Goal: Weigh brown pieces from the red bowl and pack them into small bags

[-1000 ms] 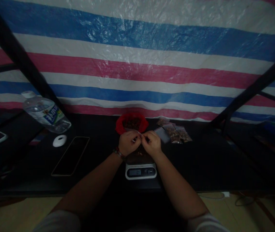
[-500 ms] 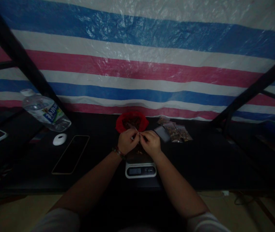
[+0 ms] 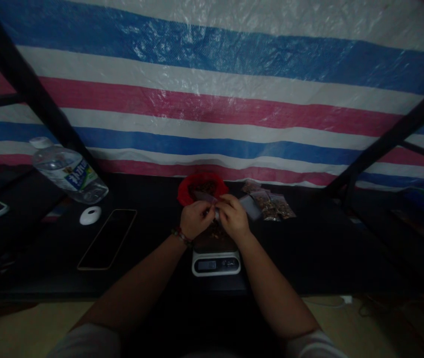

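My left hand (image 3: 196, 219) and my right hand (image 3: 235, 217) meet above a small digital scale (image 3: 216, 264), fingers pinched together. Between them they grip a small clear plastic bag (image 3: 205, 197), whose film shows just past my left fingers. Small brown and yellowish pieces (image 3: 216, 232) lie on the scale's dark plate, partly hidden under my hands. Just beyond my fingers sits a red bowl-shaped container (image 3: 184, 189) with dark brown bits inside; whether it is a bag-lined bowl I cannot tell.
Right of my hands lie several filled clear bags (image 3: 271, 205) beside a pale flat stack (image 3: 251, 206). To the left are a phone (image 3: 108, 239), a white oval case (image 3: 90, 215) and a tilted water bottle (image 3: 70, 171). Black metal bars (image 3: 387, 136) flank the table before a striped sheet.
My right hand's fingers have lifted and shifted slightly along the bag. More of the clear film shows above my left fingers. The view has moved very little.
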### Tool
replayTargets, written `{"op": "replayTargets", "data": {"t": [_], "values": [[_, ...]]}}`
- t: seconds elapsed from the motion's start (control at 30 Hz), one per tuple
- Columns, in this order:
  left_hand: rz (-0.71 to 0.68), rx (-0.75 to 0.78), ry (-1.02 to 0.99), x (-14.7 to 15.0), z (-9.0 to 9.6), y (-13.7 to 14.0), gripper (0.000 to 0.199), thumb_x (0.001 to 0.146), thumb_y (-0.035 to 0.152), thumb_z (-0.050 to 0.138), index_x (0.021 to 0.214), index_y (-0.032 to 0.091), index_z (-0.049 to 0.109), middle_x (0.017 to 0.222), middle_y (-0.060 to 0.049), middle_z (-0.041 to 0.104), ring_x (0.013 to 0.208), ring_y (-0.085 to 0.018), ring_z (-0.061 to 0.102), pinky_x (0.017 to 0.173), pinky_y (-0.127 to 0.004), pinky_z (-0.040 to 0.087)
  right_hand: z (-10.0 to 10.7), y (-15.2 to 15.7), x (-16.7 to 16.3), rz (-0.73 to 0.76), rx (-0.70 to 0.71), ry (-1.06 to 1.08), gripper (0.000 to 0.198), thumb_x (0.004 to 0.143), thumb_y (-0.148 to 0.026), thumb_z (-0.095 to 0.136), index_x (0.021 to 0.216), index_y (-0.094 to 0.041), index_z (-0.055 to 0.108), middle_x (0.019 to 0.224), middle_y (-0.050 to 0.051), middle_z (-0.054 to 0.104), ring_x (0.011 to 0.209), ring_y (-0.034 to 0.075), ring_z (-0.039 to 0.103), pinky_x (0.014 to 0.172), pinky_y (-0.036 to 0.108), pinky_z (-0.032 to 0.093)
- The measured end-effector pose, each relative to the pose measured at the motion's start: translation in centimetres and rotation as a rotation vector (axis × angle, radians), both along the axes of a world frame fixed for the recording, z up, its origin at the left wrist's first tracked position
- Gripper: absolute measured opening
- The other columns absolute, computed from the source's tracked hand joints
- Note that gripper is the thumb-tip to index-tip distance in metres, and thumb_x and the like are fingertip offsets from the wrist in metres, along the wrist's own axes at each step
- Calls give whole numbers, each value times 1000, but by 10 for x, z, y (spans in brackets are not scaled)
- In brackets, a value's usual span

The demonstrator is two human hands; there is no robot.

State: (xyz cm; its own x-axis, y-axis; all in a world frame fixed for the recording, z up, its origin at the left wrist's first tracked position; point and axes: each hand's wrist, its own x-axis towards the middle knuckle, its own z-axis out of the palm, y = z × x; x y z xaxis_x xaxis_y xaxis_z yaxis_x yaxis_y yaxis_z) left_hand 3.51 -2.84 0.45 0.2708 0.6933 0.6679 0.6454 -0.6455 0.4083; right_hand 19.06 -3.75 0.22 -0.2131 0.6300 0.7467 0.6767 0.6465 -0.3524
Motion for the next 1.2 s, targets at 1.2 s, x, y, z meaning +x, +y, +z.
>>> {"op": "replayTargets", "data": {"t": [1.2], "values": [[-253,58,148,-45,8,27,61,73,45,63,126,16,52,113,-13,59,107,-27,53,94,-44,40,15,-4,19,303,-239,225,83,64,-49,76,134,-23,40,130,13,49,116,28,50,92,43,47]]}}
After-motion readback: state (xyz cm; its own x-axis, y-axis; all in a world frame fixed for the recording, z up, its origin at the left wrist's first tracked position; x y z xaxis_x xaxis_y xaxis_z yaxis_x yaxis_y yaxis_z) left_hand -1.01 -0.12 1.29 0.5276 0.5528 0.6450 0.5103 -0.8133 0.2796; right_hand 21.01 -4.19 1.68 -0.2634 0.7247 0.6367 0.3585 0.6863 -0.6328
